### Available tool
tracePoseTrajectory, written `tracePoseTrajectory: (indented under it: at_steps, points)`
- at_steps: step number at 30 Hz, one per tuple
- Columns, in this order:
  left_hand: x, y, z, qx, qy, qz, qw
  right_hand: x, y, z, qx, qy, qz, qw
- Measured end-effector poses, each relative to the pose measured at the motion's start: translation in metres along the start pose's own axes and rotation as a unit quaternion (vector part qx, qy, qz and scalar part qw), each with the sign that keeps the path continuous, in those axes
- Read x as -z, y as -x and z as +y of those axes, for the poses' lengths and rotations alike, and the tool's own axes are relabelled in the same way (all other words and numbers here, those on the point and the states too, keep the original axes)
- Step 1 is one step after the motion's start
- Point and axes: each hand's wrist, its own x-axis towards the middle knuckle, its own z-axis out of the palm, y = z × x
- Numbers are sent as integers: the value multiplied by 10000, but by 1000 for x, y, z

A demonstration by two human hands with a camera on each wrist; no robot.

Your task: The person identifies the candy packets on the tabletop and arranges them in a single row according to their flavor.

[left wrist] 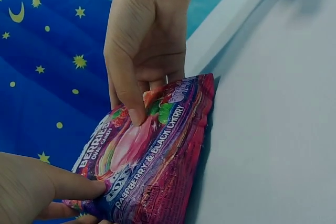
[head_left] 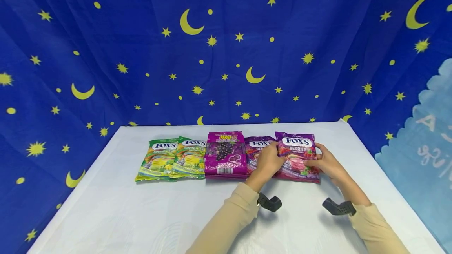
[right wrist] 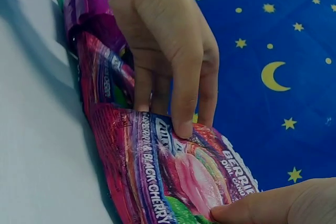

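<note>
A purple Fox's Berries candy bag (head_left: 295,151) lies at the right end of a row, face up, and both hands are on it. At its left edge my left hand (head_left: 269,160) grips it, the thumb on the front and other fingers behind, as the left wrist view shows. My right hand (head_left: 329,165) pinches the right edge, thumb (right wrist: 247,208) pressed on the printed front. Partly hidden behind the left hand is a second Fox's Berries bag (head_left: 252,154), overlapped by the held one.
Left of these stand a magenta grape candy bag (head_left: 226,154) and two green Fox's Spring Tea bags (head_left: 188,160), overlapping in a row. All rest on a white table (head_left: 116,207). Behind hangs a blue curtain (head_left: 159,50) with yellow moons and stars.
</note>
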Motion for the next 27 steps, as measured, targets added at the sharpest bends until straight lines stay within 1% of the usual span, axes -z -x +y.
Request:
tracePoseTrajectory:
  at_steps: [4, 9, 17, 21, 24, 27]
  points:
    - [-3, -1, 0, 72, -40, 5, 10000, 0, -5, 4, 50, 122, 76, 9999]
    - [-5, -1, -3, 61, -51, 60, 10000, -2, -9, 7, 143, 410, 175, 9989]
    - [-8, -1, -4, 47, -172, 155, 9997, -5, -9, 4, 225, 729, 287, 9967]
    - [-7, 2, -4, -69, -149, 184, 9997, -6, -8, 4, 258, 853, 366, 9953]
    - [-5, 4, -2, -158, -130, 132, 9997, -6, -7, 5, 308, 900, 424, 9946]
    - [-3, 6, -1, -209, -217, 44, 9995, -7, -5, 5, 309, 924, 486, 9941]
